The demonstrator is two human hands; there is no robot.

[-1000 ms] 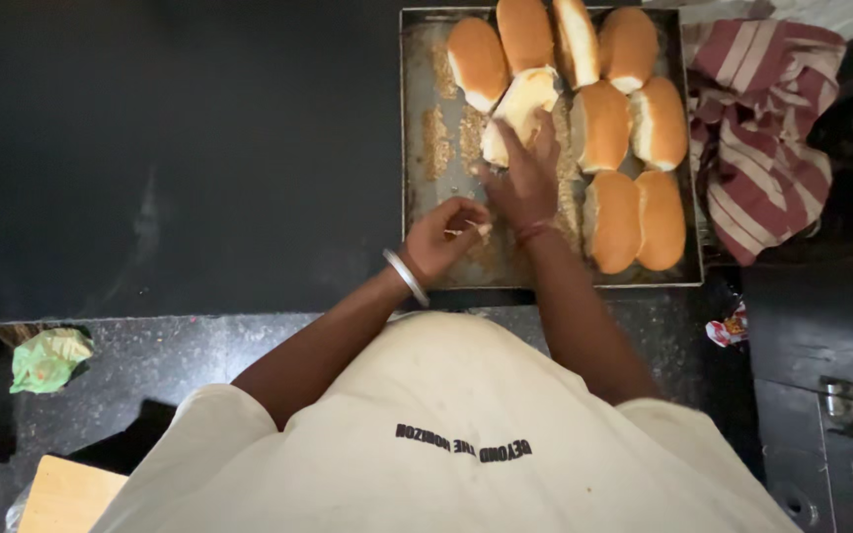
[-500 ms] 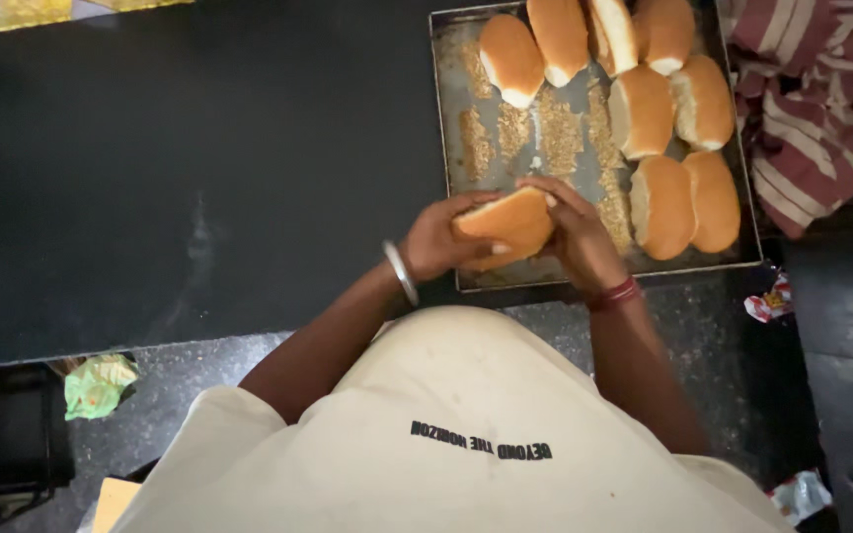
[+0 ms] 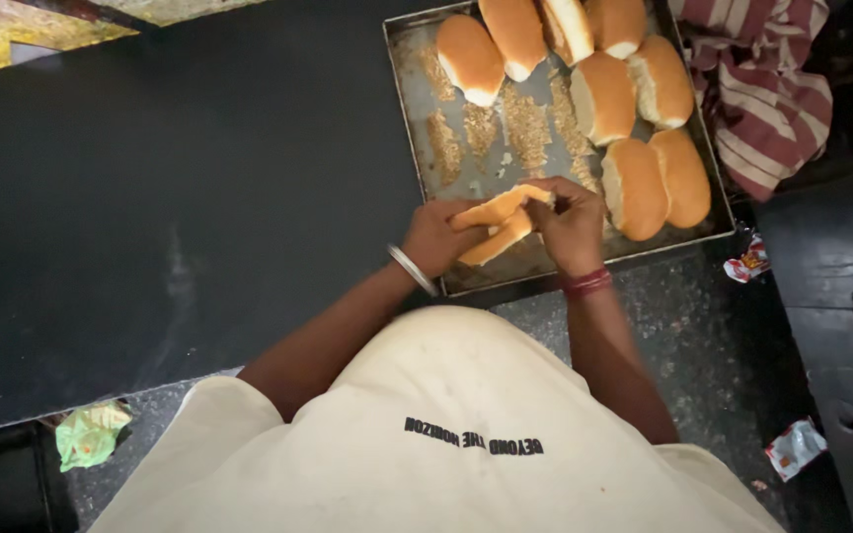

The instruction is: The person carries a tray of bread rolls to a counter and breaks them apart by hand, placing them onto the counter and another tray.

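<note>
Tabletop [image 3: 150,197], black and matte, fills the left of the view. Left hand [image 3: 438,237], silver bangle [image 3: 412,269] on the wrist, has its grip closed around the left end of a golden-brown oblong bread bun [image 3: 496,222], fingers curled under it. The bun is split lengthwise, its two halves parted into a narrow wedge, and it is held above the near edge of a rectangular grey metal baking tray [image 3: 426,99]. Right hand [image 3: 570,222], red thread band [image 3: 585,283] at the wrist, grips the bun's right end, fingertips pressed at the open seam. Crumb patches mark the tray's bare left part; seven more golden buns [image 3: 634,128] lie at its far and right sides. A red-and-white striped cloth [image 3: 772,109] lies just beside the tray's right rim.
</note>
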